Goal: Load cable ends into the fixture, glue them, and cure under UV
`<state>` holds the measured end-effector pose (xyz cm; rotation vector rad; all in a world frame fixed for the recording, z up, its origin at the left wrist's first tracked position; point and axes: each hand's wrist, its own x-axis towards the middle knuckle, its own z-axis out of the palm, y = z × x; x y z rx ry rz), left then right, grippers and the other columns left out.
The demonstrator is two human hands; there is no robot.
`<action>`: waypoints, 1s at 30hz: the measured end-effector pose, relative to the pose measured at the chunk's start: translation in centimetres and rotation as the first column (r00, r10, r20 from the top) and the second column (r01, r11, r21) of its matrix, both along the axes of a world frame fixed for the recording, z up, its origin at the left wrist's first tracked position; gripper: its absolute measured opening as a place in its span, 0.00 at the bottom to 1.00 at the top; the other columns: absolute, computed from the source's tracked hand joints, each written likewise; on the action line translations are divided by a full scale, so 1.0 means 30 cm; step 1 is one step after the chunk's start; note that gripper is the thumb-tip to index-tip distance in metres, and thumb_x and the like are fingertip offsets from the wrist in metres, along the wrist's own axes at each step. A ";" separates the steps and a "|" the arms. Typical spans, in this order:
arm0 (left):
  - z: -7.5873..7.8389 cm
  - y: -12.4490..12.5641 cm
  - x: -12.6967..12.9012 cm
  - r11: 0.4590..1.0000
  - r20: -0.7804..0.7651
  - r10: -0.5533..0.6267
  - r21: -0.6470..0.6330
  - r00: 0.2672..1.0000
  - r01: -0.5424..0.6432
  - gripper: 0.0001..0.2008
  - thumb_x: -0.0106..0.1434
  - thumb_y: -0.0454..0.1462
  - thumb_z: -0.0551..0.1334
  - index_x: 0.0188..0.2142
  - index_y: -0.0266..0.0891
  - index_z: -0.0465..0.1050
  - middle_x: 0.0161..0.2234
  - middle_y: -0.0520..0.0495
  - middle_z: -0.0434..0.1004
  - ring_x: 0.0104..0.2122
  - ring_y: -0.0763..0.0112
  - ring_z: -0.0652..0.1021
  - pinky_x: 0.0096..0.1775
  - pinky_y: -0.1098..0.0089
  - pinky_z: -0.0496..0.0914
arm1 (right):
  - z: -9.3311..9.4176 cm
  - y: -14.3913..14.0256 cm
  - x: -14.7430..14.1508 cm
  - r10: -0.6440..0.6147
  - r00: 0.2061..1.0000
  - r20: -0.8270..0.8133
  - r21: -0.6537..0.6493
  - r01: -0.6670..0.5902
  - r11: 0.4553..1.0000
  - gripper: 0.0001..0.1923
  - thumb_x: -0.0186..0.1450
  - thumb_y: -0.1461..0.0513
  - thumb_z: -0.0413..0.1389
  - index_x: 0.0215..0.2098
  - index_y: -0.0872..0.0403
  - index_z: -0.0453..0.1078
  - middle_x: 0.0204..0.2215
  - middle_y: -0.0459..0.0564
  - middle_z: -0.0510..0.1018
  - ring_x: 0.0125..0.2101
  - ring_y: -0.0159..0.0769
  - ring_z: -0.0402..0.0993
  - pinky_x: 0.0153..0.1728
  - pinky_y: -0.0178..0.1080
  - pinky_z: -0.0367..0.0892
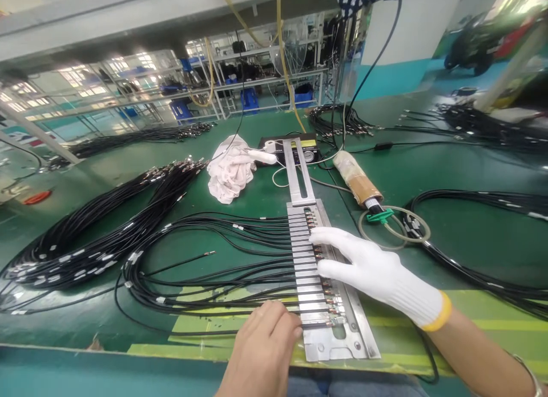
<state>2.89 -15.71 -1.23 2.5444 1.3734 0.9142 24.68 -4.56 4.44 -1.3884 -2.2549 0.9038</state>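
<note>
A slotted metal fixture [314, 351] lies at the table's near edge, with several black cables [240, 231] laid across its grooves. Their metal terminals line up along its middle. My left hand [265, 343] is bare and sits at the fixture's lower left edge. Its fingers are closed around the lowest black cable [205, 333]. In a white glove with a yellow cuff, my right hand [372, 265] rests over the terminals. Its thumb and forefinger are stretched out and apart, with their tips at the terminal row and nothing visibly held.
Bundled black cables [98, 231] lie at left, with another bundle [479, 283] at right. Beyond the fixture are a crumpled pale cloth [231, 168], a black box [308, 154] and a taped dispenser tube [357, 180] with a green cap and hose. Yellow hoses [282, 54] hang overhead.
</note>
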 end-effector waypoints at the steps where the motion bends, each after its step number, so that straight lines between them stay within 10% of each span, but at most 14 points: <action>1: 0.000 0.005 0.007 1.000 -0.037 -0.001 0.031 0.999 0.002 0.09 0.70 0.25 0.50 0.36 0.35 0.66 0.30 0.46 0.66 0.30 0.69 0.67 0.31 0.68 0.62 | 0.003 -0.001 0.001 0.002 1.000 0.001 0.000 -0.002 1.000 0.26 0.63 0.53 0.51 0.57 0.50 0.70 0.63 0.46 0.67 0.61 0.42 0.65 0.62 0.45 0.60; 30: 0.006 0.052 0.037 0.997 -0.063 -0.078 -0.007 0.995 0.078 0.11 0.70 0.25 0.49 0.35 0.36 0.66 0.30 0.47 0.66 0.29 0.68 0.66 0.30 0.67 0.60 | 0.008 -0.019 0.004 -0.026 0.999 0.032 0.045 0.025 0.999 0.21 0.64 0.55 0.55 0.55 0.45 0.72 0.63 0.40 0.66 0.61 0.40 0.65 0.55 0.42 0.66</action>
